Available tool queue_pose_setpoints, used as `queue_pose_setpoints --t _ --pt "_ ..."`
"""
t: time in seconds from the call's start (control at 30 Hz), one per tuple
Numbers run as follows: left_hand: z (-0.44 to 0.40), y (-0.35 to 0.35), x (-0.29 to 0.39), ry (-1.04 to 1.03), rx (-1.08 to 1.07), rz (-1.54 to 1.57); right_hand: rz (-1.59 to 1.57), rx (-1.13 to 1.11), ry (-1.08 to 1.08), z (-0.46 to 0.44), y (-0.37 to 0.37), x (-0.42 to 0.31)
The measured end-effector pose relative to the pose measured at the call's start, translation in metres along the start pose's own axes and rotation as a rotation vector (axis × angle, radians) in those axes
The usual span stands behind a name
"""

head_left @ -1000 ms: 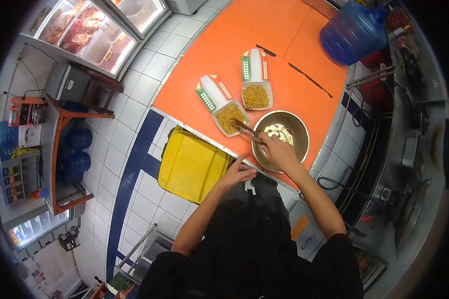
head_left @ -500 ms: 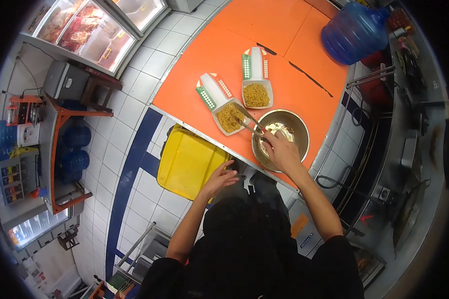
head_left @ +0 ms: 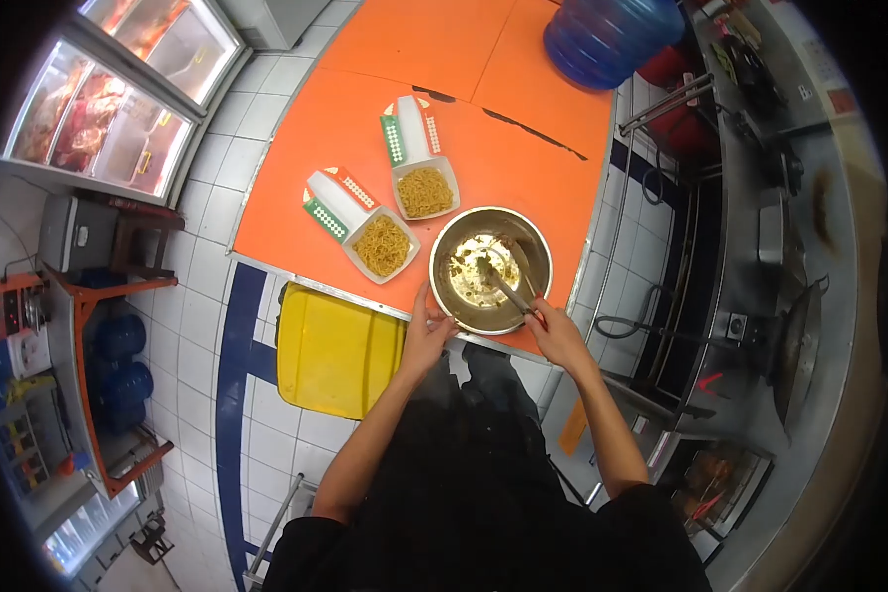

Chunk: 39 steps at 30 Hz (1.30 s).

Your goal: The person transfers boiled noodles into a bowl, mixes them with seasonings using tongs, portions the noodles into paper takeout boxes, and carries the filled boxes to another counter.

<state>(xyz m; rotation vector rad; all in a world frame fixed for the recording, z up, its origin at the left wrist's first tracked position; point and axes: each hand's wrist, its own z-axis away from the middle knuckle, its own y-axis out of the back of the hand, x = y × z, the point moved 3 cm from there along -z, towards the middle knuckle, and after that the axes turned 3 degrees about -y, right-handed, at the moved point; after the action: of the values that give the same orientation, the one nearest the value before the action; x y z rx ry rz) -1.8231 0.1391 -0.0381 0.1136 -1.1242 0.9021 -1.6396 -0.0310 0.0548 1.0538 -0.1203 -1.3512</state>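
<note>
A steel mixing bowl [head_left: 540, 237] with oily bits of food inside stands at the near edge of the orange table. My left hand [head_left: 427, 335] is at its lower left rim, fingers pressed on the outside of the bowl. At the lower right rim, my right hand [head_left: 559, 340] holds metal tongs [head_left: 508, 292], whose arms rest down in the bowl. Left of the bowl sit two open paper food boxes with noodles: a nearer box [head_left: 326, 202] and a farther box [head_left: 412, 133]. The noodles [head_left: 382, 247] fill the near box's tray.
The orange table [head_left: 306, 118] has dark worn seams. A large blue water bottle [head_left: 602, 39] stands at its far right. Below the left edge is a yellow lid or bin [head_left: 335, 350]. A stove counter with a wok [head_left: 804, 345] runs along the right; lit display fridges [head_left: 99, 109] stand at left.
My right hand has brought the tongs from the near noodle box back into the bowl. My left hand has risen from beside the table to the bowl's rim. The view has shifted rightward.
</note>
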Motion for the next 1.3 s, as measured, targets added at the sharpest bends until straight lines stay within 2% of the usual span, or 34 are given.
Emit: queue_pose_setpoints --t 0.03,0.1,0.13,0.23,0.33,0.47,0.53,0.63,0.83,1.07,1.13,1.23,1.27,1.3 --pt "0.001 -0.002 0.002 0.004 0.005 -0.017 -0.014 0.001 -0.008 -0.007 -0.007 0.001" --pt "0.001 -0.006 0.005 0.014 -0.001 -0.039 -0.065 0.023 0.191 -0.018 -0.01 -0.006" --pt "0.0 -0.007 0.007 0.016 -0.002 -0.036 -0.074 0.027 0.182 -0.02 -0.007 -0.006" --pt "-0.001 -0.004 0.009 0.026 -0.017 -0.008 0.199 -0.097 0.285 -0.012 0.01 -0.016" --pt "0.002 -0.003 0.008 0.032 -0.024 0.031 0.29 -0.071 0.188 0.002 0.04 -0.028" --pt "0.003 -0.004 0.008 0.025 -0.027 0.027 0.351 -0.046 0.183 -0.026 0.037 -0.016" --pt "0.002 -0.004 0.007 0.034 -0.027 0.036 0.379 -0.113 0.356 -0.035 0.029 -0.021" --pt "0.002 0.002 0.004 0.044 -0.034 0.046 0.485 -0.133 0.375 -0.029 0.029 -0.027" --pt "0.005 -0.002 0.013 0.059 -0.038 0.059 0.441 -0.063 0.355 -0.025 0.04 -0.026" --pt "0.004 -0.002 0.009 0.077 -0.042 0.063 0.476 -0.093 0.365 -0.015 0.031 -0.017" --pt "0.004 -0.002 0.01 0.072 -0.038 0.055 0.329 0.013 0.26 -0.013 0.037 -0.004" --pt "0.004 -0.004 0.011 0.083 -0.036 0.054 0.271 0.044 0.318 -0.018 0.025 0.001" --pt "0.005 -0.005 0.011 0.094 -0.03 0.064 0.269 0.044 0.313 -0.019 0.021 0.003" --pt "0.005 -0.004 0.01 0.098 -0.034 0.058 0.325 -0.044 0.313 -0.018 0.018 -0.006"
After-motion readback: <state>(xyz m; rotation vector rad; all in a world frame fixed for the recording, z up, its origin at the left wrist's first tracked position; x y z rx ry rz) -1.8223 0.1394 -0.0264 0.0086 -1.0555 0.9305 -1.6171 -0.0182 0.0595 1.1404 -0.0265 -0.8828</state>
